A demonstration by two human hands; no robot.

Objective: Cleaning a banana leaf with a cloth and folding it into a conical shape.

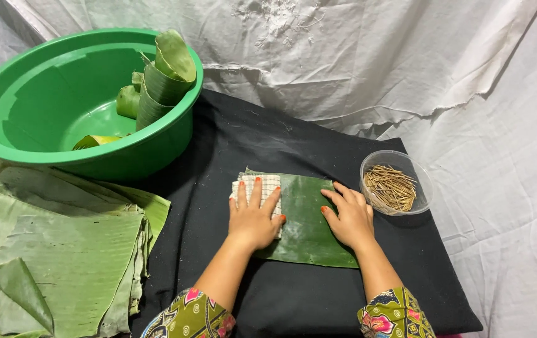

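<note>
— What are the hands doing?

— The left hand (254, 219) lies flat, fingers spread, pressing a checked cloth (258, 186) onto the left part of a banana leaf piece (306, 216). Its grip is open — nothing is clasped, only pressed. The right hand (348, 217) also lies open, palm down, on the leaf's right edge.

— And where does the leaf lie?

— Flat on a black surface (231, 150), about the middle of it, with the cloth at its far-left corner, under the left fingers.

— What sits around it?

— Just right of the right hand stands a clear round container (368, 164) holding thin wooden sticks (391, 186). Far left, a green plastic basin (37, 100) rests partly on the black surface; rolled leaves (165, 78) lean against its right wall inside. Near left, a stack of large banana leaves (62, 250) lies spread out, well apart from the hands. Wrinkled white fabric (468, 75) covers the far side and the right.
</note>
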